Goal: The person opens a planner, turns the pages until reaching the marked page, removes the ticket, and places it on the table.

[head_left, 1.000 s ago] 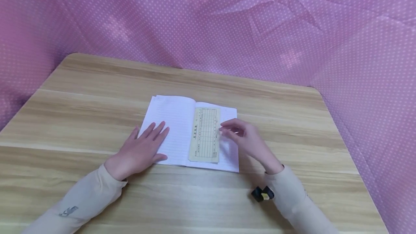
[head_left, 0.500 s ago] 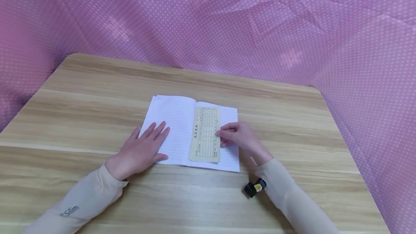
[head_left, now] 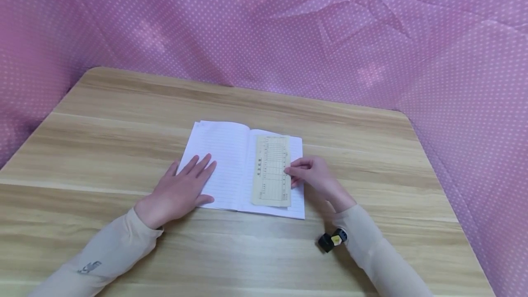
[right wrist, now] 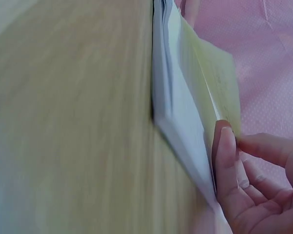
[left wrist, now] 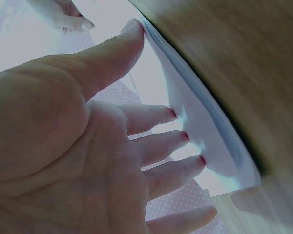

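An open notebook with lined white pages (head_left: 220, 150) lies on the table. On its left page rests my left hand (head_left: 181, 191), fingers spread and straight; the left wrist view shows the fingertips touching the paper. Over the right page is a pale yellow printed form slip (head_left: 272, 173) with a ruled grid. My right hand (head_left: 315, 178) pinches the slip's right edge between thumb and fingers. In the right wrist view the slip (right wrist: 222, 73) stands tilted up from the page along the pinched edge.
The wooden table (head_left: 123, 104) extends around the notebook. A pink dotted cloth (head_left: 264, 35) hangs behind and beside it. A small black and yellow device (head_left: 332, 239) sits at my right sleeve, above the table.
My right hand came down onto the slip's right edge and pinched it. The slip has since shifted right, away from the notebook's fold. My left hand has stayed in place.
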Demonstrator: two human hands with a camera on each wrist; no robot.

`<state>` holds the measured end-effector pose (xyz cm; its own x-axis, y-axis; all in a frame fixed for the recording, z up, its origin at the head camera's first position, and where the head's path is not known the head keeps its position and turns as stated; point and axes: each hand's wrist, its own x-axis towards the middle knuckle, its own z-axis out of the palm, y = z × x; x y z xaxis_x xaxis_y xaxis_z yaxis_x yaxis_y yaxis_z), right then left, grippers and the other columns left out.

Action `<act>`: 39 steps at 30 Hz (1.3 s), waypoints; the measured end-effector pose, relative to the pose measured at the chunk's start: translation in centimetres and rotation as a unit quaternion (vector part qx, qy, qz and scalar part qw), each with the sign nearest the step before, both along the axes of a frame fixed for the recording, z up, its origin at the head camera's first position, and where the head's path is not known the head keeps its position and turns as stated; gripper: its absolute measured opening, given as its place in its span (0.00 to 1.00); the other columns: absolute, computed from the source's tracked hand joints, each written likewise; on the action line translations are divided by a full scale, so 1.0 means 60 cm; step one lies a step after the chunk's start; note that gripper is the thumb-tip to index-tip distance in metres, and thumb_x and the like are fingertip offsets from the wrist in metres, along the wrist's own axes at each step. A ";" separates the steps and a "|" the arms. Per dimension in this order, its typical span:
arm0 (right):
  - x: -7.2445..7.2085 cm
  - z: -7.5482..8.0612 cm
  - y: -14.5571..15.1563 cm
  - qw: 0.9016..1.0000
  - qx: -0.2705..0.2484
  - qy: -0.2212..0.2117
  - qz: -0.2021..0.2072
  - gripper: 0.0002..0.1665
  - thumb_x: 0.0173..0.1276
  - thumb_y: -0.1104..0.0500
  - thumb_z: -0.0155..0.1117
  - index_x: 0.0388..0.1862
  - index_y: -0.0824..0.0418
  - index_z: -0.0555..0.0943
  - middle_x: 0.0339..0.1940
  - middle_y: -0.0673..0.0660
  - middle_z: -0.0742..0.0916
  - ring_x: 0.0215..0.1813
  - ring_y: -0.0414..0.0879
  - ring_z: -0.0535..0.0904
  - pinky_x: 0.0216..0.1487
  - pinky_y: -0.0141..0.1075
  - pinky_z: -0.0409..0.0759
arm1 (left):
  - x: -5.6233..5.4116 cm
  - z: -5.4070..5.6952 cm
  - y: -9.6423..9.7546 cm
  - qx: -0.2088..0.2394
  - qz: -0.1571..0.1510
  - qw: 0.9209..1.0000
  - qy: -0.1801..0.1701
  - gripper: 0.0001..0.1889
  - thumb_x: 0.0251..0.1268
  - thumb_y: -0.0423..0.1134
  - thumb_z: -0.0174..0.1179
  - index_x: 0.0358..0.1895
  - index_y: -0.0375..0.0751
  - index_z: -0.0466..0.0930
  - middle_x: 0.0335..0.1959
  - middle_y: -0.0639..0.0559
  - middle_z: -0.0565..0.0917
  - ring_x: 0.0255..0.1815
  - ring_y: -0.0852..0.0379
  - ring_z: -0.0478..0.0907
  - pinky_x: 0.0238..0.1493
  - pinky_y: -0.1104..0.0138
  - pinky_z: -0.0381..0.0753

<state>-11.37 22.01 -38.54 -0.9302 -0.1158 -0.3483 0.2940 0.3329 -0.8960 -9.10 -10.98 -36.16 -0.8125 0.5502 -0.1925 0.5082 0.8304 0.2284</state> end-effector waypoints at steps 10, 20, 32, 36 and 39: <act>0.020 0.003 0.094 0.999 0.039 0.000 -0.007 0.19 0.69 0.61 0.64 0.52 0.75 0.79 0.39 0.62 0.88 0.33 0.45 0.85 0.40 0.36 0.84 | 0.001 -0.002 -0.001 0.006 -0.001 1.000 0.004 0.39 0.68 0.51 0.60 0.75 0.34 0.57 0.76 0.37 0.56 0.75 0.36 0.52 0.68 0.34 0.49; 0.053 0.020 0.204 0.997 0.077 0.006 -0.029 0.25 0.70 0.58 0.65 0.56 0.78 0.76 0.40 0.59 0.88 0.34 0.44 0.86 0.41 0.37 0.84 | 0.001 -0.003 -0.003 0.005 -0.002 1.000 0.013 0.39 0.68 0.51 0.60 0.75 0.34 0.58 0.76 0.38 0.56 0.75 0.36 0.53 0.68 0.34 0.50; 0.074 0.020 0.254 0.996 0.077 0.006 -0.033 0.25 0.70 0.61 0.64 0.55 0.82 0.75 0.37 0.57 0.88 0.32 0.44 0.86 0.39 0.37 0.85 | 0.001 -0.004 -0.003 0.006 -0.006 1.000 0.007 0.39 0.69 0.52 0.59 0.75 0.35 0.58 0.77 0.38 0.56 0.75 0.36 0.53 0.67 0.34 0.51; 0.077 0.018 0.255 0.996 0.084 0.002 -0.036 0.25 0.70 0.61 0.64 0.55 0.82 0.75 0.37 0.58 0.88 0.32 0.44 0.86 0.39 0.37 0.85 | 0.000 -0.003 -0.003 0.005 -0.006 1.000 0.000 0.39 0.69 0.52 0.58 0.75 0.35 0.57 0.77 0.38 0.55 0.76 0.36 0.52 0.67 0.34 0.50; 0.078 0.020 0.253 0.995 0.097 0.005 -0.034 0.25 0.70 0.61 0.64 0.55 0.82 0.75 0.35 0.59 0.89 0.31 0.45 0.86 0.37 0.38 0.85 | 0.000 -0.003 -0.002 0.005 -0.005 1.000 -0.002 0.39 0.70 0.52 0.58 0.75 0.35 0.57 0.77 0.38 0.55 0.76 0.36 0.51 0.67 0.34 0.50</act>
<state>-6.69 37.19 -37.34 -0.9372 0.0169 -0.3485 0.3134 0.4799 -0.8194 -9.10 -11.12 -36.31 -0.8065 0.5598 -0.1903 0.5153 0.8233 0.2382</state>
